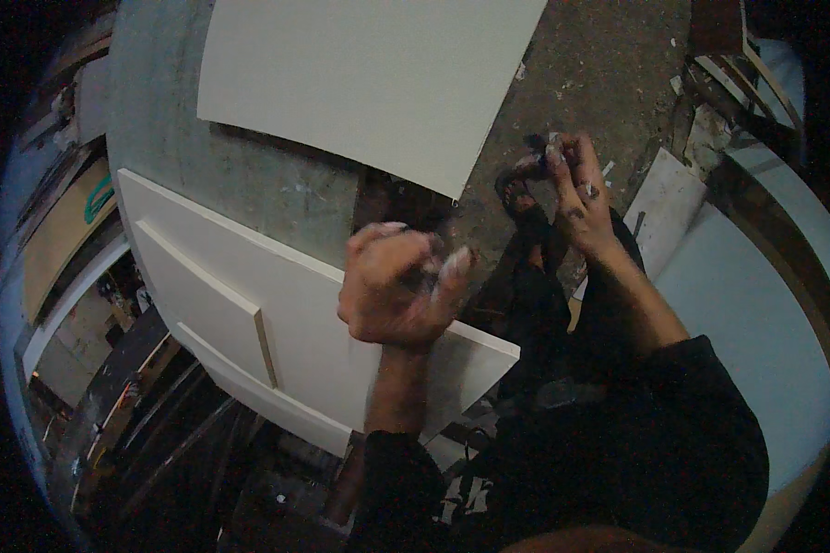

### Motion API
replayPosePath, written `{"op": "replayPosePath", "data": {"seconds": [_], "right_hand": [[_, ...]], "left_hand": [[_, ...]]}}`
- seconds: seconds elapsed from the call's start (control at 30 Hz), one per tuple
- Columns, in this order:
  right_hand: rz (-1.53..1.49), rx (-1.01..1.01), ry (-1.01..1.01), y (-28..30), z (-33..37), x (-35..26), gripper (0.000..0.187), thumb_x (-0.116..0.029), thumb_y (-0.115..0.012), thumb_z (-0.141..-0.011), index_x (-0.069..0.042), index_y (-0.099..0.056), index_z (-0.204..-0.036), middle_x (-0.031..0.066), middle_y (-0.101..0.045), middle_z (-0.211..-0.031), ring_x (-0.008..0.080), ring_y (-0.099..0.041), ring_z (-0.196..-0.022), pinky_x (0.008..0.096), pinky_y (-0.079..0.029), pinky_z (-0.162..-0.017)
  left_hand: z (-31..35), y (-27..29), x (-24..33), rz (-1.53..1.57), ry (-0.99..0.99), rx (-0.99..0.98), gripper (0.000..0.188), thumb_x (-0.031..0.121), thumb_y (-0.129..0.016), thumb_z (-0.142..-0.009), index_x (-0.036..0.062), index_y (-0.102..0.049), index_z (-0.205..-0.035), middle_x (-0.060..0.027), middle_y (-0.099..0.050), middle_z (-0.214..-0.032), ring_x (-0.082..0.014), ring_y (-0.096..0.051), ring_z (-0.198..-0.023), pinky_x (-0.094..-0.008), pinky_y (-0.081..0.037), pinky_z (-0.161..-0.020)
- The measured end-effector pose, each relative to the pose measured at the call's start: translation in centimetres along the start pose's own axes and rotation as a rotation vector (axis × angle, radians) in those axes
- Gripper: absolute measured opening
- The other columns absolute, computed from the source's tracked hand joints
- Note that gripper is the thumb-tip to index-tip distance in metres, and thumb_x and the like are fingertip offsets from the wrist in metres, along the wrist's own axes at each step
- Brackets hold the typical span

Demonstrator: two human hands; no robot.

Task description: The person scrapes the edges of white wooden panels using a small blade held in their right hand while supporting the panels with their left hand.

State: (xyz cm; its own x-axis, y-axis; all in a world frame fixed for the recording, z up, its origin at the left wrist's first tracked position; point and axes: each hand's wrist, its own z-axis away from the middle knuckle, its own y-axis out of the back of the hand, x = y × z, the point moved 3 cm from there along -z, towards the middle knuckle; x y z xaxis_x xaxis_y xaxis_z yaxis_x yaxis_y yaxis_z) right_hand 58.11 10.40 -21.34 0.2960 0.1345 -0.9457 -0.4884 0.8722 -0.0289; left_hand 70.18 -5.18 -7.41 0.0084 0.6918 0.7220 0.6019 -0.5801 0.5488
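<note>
My left hand is raised above a white board, its fingers curled in toward the thumb. Motion blurs the fingertips, and whatever they may hold does not show clearly. Farther right, my right hand is closed in a pinch over the floor near my feet. A small dark bit shows at its fingertips, too blurred to name. Below my left hand lies the long white board, with a smaller white panel on it. A large white sheet reaches toward me from the far side, one corner close to my left hand.
A grey-green surface lies under the white sheet and board. Pale blue panels stand at the right. A white offcut rests on the stained floor. Dark clutter and a green loop are at the left.
</note>
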Motion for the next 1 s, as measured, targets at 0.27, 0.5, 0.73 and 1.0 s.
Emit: {"op": "replayPosePath", "data": {"seconds": [0.27, 0.5, 0.73, 1.0], "right_hand": [[0.052, 0.11, -0.001, 2.0, -1.3, 2.7, 0.023, -0.027, -0.049, -0.1, -0.005, -0.05, -0.104, 0.0098, -0.058, -0.088, 0.0167, -0.055, -0.079, 0.0315, -0.045, -0.076], [-0.008, 0.1, -0.06, 2.5, -1.0, 2.9, 0.025, -0.028, -0.05, -0.099, -0.004, -0.051, -0.103, 0.0092, -0.058, -0.089, 0.0158, -0.054, -0.083, 0.0307, -0.044, -0.077], [-0.039, 0.11, -0.025, 2.3, -1.2, 2.3, 0.027, -0.029, -0.051, -0.099, -0.003, -0.051, -0.102, 0.0087, -0.057, -0.089, 0.0153, -0.053, -0.083, 0.0301, -0.043, -0.077], [-0.049, 0.097, -0.042, 2.8, -1.1, 2.9, 0.026, -0.029, -0.052, -0.098, -0.003, -0.05, -0.101, 0.0084, -0.055, -0.087, 0.0162, -0.052, -0.083, 0.0299, -0.043, -0.077]], "left_hand": [[-4.6, -2.6, -0.9, -0.223, 0.141, -0.011, 0.061, 0.016, -0.084, -0.064, 0.002, -0.057, -0.117, -0.0144, -0.058, -0.117, -0.0354, -0.049, -0.116, -0.0476, -0.036, -0.101], [-5.3, -4.0, -1.7, -0.192, 0.19, 0.018, 0.063, 0.018, -0.083, -0.064, 0.0032, -0.056, -0.118, -0.0147, -0.056, -0.118, -0.035, -0.042, -0.12, -0.0483, -0.031, -0.103], [-6.7, -4.5, -1.7, -0.213, 0.226, 0.058, 0.052, 0.019, -0.08, -0.07, 0.0049, -0.058, -0.115, -0.0133, -0.056, -0.116, -0.0337, -0.043, -0.117, -0.0454, -0.032, -0.101], [-6.4, -3.6, -2.0, -0.136, 0.249, 0.097, 0.049, 0.023, -0.079, -0.074, 0.0059, -0.059, -0.114, -0.013, -0.056, -0.12, -0.0356, -0.041, -0.123, -0.0467, -0.029, -0.104]]}}
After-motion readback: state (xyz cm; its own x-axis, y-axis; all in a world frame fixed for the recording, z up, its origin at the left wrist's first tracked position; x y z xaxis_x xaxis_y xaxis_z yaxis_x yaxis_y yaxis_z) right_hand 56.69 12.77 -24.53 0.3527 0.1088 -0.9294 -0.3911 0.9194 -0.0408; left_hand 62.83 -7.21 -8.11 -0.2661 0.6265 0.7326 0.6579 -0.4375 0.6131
